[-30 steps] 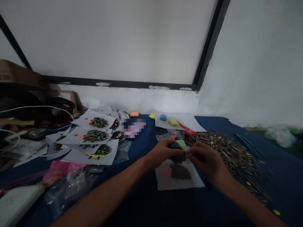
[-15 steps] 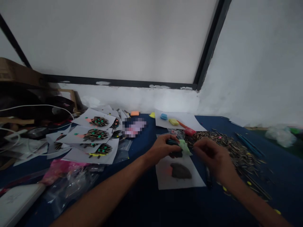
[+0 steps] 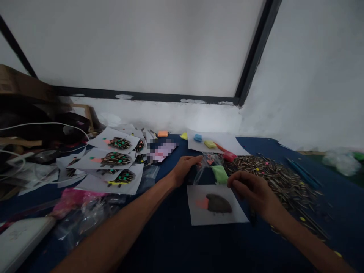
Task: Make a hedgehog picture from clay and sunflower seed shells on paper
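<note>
Two bare hands work above a dark blue tabletop (image 3: 159, 242). The left hand (image 3: 183, 170) reaches forward with fingers loosely extended and together, their tips at one crumpled clear plastic bag (image 3: 208, 157) with small orange bits showing in it; whether they pinch it, I cannot tell. The right hand (image 3: 250, 189) is curled, thumb and forefinger drawn nearly together just beside one soft light-green block (image 3: 220, 174); whether anything small sits between those fingertips cannot be told. Nearest the person, between the forearms, lies one white paper sheet (image 3: 196, 216) bearing one dark grey, rounded shape (image 3: 218, 203) with a pink pointed end (image 3: 202, 203) on its left. Behind the hands, a second white paper sheet (image 3: 236, 146) carries one blue block (image 3: 198, 137) and one yellow block (image 3: 210, 144); another yellow piece (image 3: 184, 135) is at its left corner, and one orange block (image 3: 163, 133) is farther left. One pinkish-red piece (image 3: 229, 156) touches the heap of striped dark seeds (image 3: 267, 172), too many to count. At left, three white sheets (image 3: 81, 162) with seed-covered, green-dotted figures show most clearly, overlapping others partly hidden. One flat white box-like object (image 3: 25, 239) in the near left corner has a faint marking too blurred to read.
</note>
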### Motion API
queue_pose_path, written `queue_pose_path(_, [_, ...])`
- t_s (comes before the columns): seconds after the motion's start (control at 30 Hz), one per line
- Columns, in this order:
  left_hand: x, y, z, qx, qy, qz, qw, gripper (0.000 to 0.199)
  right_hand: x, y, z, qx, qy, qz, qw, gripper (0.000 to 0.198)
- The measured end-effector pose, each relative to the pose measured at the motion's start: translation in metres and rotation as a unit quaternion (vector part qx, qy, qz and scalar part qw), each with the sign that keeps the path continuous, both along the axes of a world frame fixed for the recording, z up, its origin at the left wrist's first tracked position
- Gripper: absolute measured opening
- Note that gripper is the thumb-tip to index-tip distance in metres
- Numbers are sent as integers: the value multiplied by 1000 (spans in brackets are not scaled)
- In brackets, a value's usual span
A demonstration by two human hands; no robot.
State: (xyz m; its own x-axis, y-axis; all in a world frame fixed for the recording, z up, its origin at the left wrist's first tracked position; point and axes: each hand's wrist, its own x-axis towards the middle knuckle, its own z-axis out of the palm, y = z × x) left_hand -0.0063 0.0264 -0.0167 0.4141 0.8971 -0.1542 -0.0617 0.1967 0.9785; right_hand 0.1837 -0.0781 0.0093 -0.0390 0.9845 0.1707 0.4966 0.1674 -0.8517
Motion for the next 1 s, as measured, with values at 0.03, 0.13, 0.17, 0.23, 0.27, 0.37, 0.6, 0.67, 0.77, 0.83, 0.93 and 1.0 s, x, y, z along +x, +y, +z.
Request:
queue_pose_path(0.03, [0, 1, -1, 10, 8, -8, 1000, 41, 0, 0, 0, -11, -6, 3, 1000, 23])
queue_pose_path(0.13, [0, 3, -6, 43, 9, -35, 998, 42, 1, 2, -5, -32, -10, 24, 999, 24])
queue_pose_path(0.17, [0, 3, -8, 53, 9, -38, 998, 41, 2, 2, -8, -37, -8, 31, 999, 24])
queue_pose_path(0.23, [1, 2, -8, 81, 15, -37, 996, 38, 3, 3, -13, -45, -5, 40, 998, 24])
queue_pose_path(0.27, [1, 0, -7, 98, 23, -35, 994, 36, 4, 4, -15, -46, -4, 41, 998, 23])
queue_pose_path(0.37, [1, -6, 3, 127, 39, -69, 989, 28, 5, 5, -20, -8, 0, 31, 999, 20])
queue_pose_path(0.6, [7, -30, 24, 135, 30, -275, 952, 25, 3, 8, -23, 168, 62, -8, 984, 17])
queue_pose_path(0.67, [10, -35, 25, 123, 15, -261, 957, 29, 4, 9, -25, 177, 83, -9, 981, 15])
queue_pose_path(0.77, [13, -37, 24, 79, -8, -223, 972, 29, 5, 10, -26, 176, 100, -8, 979, 14])
queue_pose_path(0.83, [14, -36, 22, 60, -23, -216, 974, 23, 4, 9, -26, 171, 97, -7, 980, 13])
queue_pose_path(0.93, [14, -33, 19, 64, -38, -229, 971, 15, 2, 8, -25, 165, 90, -8, 982, 13])
queue_pose_path(1.0, [15, -33, 16, 63, -39, -230, 970, 13, 0, 6, -25, 161, 81, -8, 984, 13])
